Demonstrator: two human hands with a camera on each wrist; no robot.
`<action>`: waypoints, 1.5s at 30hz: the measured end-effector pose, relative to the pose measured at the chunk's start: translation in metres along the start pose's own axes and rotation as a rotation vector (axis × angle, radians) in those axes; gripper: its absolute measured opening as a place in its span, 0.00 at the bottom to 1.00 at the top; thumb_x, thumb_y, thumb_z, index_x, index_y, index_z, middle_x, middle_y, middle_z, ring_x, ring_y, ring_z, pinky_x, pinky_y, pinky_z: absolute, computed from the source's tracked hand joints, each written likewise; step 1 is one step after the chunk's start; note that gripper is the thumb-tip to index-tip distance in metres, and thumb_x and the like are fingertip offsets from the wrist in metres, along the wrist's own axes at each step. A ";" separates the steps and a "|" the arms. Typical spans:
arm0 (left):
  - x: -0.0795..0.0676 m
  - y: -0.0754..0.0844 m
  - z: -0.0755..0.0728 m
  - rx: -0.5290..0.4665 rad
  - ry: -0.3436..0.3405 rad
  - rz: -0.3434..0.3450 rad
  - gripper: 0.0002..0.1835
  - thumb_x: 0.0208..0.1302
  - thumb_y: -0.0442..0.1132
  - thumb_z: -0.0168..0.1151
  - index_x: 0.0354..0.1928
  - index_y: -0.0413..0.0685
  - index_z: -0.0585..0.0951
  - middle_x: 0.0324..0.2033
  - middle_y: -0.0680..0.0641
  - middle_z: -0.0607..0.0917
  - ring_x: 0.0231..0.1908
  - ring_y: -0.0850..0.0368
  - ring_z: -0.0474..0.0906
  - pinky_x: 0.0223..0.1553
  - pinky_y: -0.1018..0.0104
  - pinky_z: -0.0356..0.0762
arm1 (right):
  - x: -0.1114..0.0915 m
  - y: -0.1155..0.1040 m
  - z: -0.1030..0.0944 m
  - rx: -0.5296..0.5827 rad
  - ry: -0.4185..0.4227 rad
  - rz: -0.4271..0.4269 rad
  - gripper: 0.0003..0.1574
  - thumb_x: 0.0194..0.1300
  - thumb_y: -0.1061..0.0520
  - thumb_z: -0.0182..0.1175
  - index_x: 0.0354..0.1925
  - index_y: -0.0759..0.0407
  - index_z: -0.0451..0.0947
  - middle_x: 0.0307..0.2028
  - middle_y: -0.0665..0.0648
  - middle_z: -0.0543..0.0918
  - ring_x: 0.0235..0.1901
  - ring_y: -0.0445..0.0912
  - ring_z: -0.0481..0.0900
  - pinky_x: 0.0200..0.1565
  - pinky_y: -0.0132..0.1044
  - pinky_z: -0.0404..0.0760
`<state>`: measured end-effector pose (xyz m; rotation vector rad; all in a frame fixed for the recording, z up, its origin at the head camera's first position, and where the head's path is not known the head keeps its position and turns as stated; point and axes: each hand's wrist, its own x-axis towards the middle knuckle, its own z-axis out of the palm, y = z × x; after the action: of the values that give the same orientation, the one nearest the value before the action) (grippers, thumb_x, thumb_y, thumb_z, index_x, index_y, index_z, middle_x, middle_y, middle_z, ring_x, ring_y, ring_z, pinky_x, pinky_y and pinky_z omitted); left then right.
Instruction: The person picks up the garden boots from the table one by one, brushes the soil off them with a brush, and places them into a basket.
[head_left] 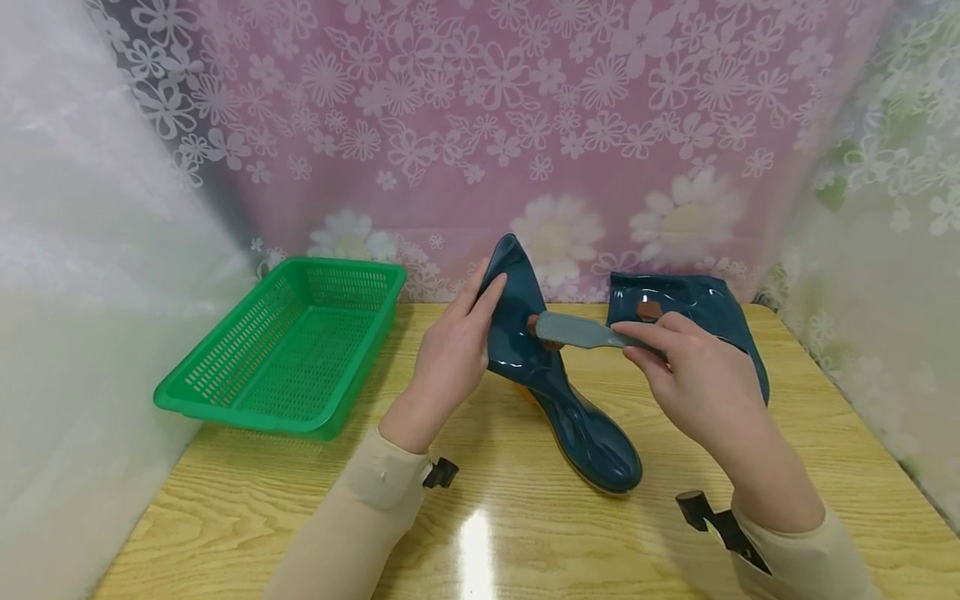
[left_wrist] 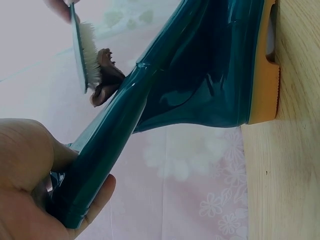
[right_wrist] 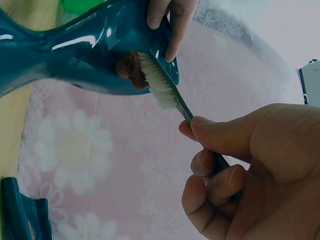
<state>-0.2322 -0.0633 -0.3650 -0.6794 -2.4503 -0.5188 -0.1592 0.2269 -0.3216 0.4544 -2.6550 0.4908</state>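
A glossy dark teal rubber boot (head_left: 517,308) with an orange sole (left_wrist: 265,95) stands tilted on the table, its toe toward me. My left hand (head_left: 453,342) grips the top of the shaft, thumb on one side and fingers on the other. In my right hand (head_left: 697,375) is the handle of a grey brush (head_left: 577,330) with white bristles (right_wrist: 157,82). Its bristles are up against a brown bow-like piece (right_wrist: 131,70) on the boot's shaft. Behind my right hand, a second teal boot (head_left: 693,298) lies on its side, with a brown piece on it too.
A green plastic basket (head_left: 358,367) with slotted walls sits on the left of the wooden table (head_left: 570,550). Floral curtains (head_left: 480,125) hang behind the table and along both sides.
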 end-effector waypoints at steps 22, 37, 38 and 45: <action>0.001 -0.001 0.002 -0.005 -0.022 -0.011 0.34 0.84 0.27 0.58 0.86 0.48 0.66 0.87 0.43 0.58 0.51 0.41 0.86 0.27 0.60 0.76 | 0.002 0.008 0.007 -0.031 0.085 0.061 0.22 0.79 0.56 0.70 0.67 0.55 0.88 0.38 0.55 0.79 0.22 0.46 0.67 0.22 0.43 0.64; 0.001 -0.001 0.000 0.001 -0.014 0.002 0.34 0.83 0.26 0.58 0.86 0.47 0.67 0.86 0.42 0.60 0.58 0.40 0.84 0.28 0.60 0.76 | 0.010 -0.007 0.028 0.022 0.161 -0.016 0.20 0.75 0.59 0.73 0.64 0.54 0.90 0.37 0.57 0.78 0.20 0.44 0.67 0.20 0.41 0.63; 0.001 -0.001 0.000 0.002 -0.016 0.003 0.34 0.83 0.26 0.58 0.86 0.47 0.67 0.86 0.41 0.60 0.59 0.40 0.84 0.28 0.60 0.77 | 0.010 -0.006 0.027 0.016 0.144 -0.003 0.20 0.76 0.58 0.73 0.64 0.54 0.90 0.40 0.59 0.81 0.21 0.45 0.69 0.20 0.41 0.64; 0.001 -0.001 0.000 0.000 -0.025 -0.001 0.34 0.83 0.27 0.59 0.86 0.48 0.66 0.87 0.42 0.58 0.53 0.40 0.86 0.28 0.60 0.76 | 0.004 0.002 0.011 -0.017 0.049 0.050 0.21 0.79 0.55 0.69 0.67 0.53 0.88 0.40 0.58 0.82 0.22 0.46 0.69 0.22 0.43 0.65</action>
<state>-0.2330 -0.0637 -0.3643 -0.6883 -2.4743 -0.5142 -0.1670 0.2236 -0.3295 0.3671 -2.6268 0.4882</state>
